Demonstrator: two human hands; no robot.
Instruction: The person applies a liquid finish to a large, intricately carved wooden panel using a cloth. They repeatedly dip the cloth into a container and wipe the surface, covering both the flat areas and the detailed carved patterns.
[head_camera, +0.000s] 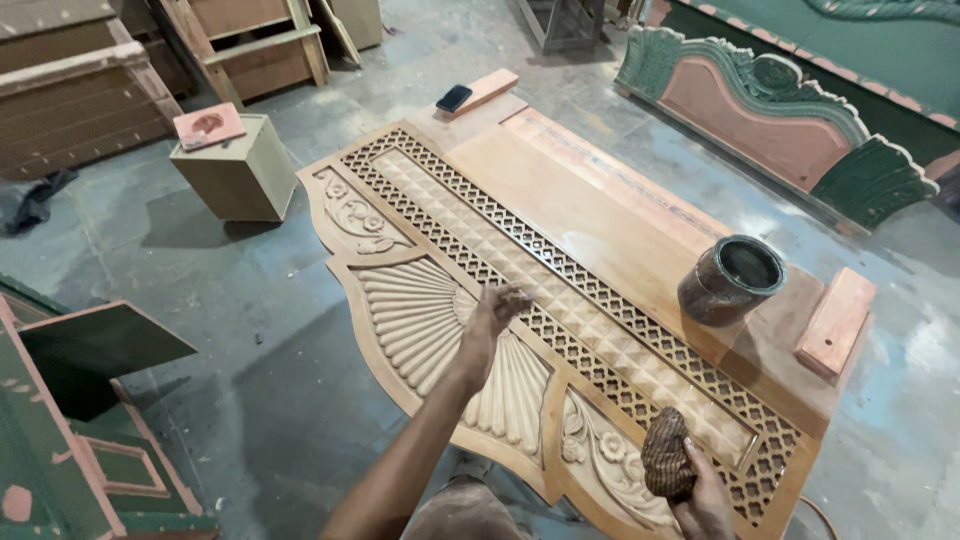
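A carved wooden panel (470, 230) lies flat in front of me, with a fan-shaped relief, floral scrolls and a band of lattice fretwork. My left hand (497, 308) rests with curled fingers on the panel at the top of the fan carving, beside the lattice band. My right hand (704, 500) grips a brown wadded cloth (667, 453) and presses it on the floral carving near the panel's right end. A dark round tin (732, 279) of finish stands open on the plain board behind the lattice.
A phone (454, 98) lies on a wooden block at the panel's far end. Another wooden block (836, 321) sits right of the tin. A small box stool (233, 164) stands on the concrete floor to the left. Painted green and pink carved headboards (775, 110) lean at the right.
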